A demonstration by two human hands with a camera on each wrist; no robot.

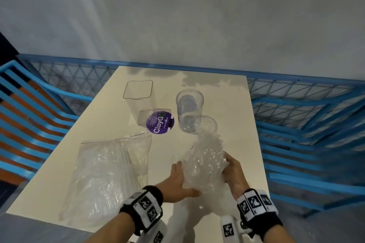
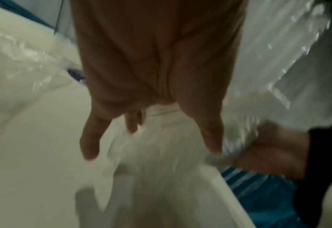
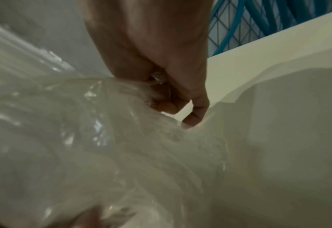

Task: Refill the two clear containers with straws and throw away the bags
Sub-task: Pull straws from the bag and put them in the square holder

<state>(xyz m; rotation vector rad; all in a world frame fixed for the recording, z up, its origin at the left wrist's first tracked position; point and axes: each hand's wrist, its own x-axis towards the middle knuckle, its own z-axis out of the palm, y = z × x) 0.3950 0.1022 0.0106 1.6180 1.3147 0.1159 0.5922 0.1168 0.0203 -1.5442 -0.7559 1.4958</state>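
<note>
A tall square clear container [image 1: 138, 92] and a round clear cup [image 1: 189, 108] stand at the back of the cream table [image 1: 233, 104]. A big clear bag of straws [image 1: 110, 173] lies flat at the front left. Between my hands, above the table's front right, is a smaller crumpled clear bag [image 1: 205, 160] [image 3: 83, 123] with straw ends bristling at its far end. My left hand [image 1: 183, 175] [image 2: 141, 131] lies against its left side with fingers straight and spread. My right hand [image 1: 231, 167] [image 3: 176, 108] pinches the plastic with curled fingers.
A purple round sticker [image 1: 160, 125] lies on the table beside the square container. A second clear round piece [image 1: 209, 124] sits just right of the cup. Blue slatted chairs [image 1: 29, 116] and a blue wire-mesh rail [image 1: 296, 92] surround the table; a grey wall lies beyond.
</note>
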